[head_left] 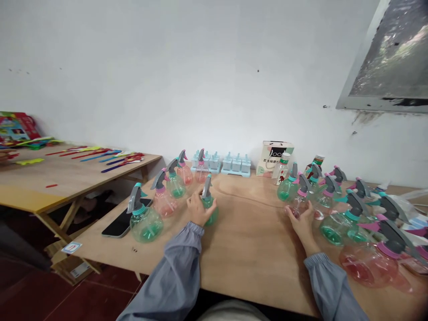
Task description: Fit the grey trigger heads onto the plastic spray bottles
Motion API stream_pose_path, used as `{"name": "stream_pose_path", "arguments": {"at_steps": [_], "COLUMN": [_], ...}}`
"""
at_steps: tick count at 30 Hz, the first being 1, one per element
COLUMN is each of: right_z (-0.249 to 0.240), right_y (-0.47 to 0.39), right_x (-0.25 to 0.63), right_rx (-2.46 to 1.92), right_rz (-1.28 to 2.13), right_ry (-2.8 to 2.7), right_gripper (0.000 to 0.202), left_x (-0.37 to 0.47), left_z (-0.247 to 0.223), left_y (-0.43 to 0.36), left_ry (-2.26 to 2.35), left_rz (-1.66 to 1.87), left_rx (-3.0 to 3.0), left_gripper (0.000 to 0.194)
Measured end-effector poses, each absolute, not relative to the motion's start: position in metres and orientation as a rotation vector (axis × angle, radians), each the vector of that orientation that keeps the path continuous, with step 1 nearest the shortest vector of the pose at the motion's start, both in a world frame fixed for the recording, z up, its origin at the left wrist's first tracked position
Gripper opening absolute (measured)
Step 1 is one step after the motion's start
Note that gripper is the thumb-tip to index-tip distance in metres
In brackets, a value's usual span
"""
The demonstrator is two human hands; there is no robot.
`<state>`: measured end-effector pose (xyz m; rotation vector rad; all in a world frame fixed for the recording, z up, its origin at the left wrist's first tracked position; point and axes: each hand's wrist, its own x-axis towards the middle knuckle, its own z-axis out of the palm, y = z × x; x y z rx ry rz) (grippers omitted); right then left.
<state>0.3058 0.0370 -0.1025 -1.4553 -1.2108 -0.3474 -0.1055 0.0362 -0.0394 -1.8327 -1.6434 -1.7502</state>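
My left hand (pixel 199 210) is wrapped round a green spray bottle (pixel 211 213) with a grey and teal head, upright on the wooden table (pixel 247 249). Several pink and green spray bottles stand to its left, among them a green one (pixel 147 226) and a pink one (pixel 164 203). On the right, my right hand (pixel 302 221) has its fingers round a pink spray bottle (pixel 298 204) with a grey and pink head. Many more bottles crowd beside and behind it, including a large pink one (pixel 369 265) near the right edge.
A black phone (pixel 118 224) lies at the table's left. Light-blue moulds (pixel 236 166), a printed box (pixel 272 158) and a labelled bottle (pixel 282 168) stand along the wall. Another table (pixel 70 171) at the left holds coloured strips, with part of a person's hand (pixel 4 156) at its edge.
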Motion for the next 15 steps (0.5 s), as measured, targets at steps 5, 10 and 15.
{"name": "stream_pose_path", "arguments": {"at_steps": [5,10,15], "right_z": [-0.100,-0.109,-0.120], "right_y": [0.032,0.027,0.018], "right_x": [0.296,0.269,0.228], "right_rx": [-1.458,-1.406,-1.293], "right_rz": [-0.397,-0.218,0.157], "right_ry": [-1.212,-1.242,-1.405], "right_gripper": [0.113,0.114,0.102], "left_x": [-0.101,-0.115,-0.136], "left_z": [-0.043,-0.032,-0.022], "left_y": [0.040,0.075,0.119], "left_ry": [-1.851,-1.968,-1.961], "left_rz": [-1.326,-1.398,-1.528], "left_rx": [-1.815,-1.631,-1.645], "left_gripper": [0.054,0.063,0.070]}}
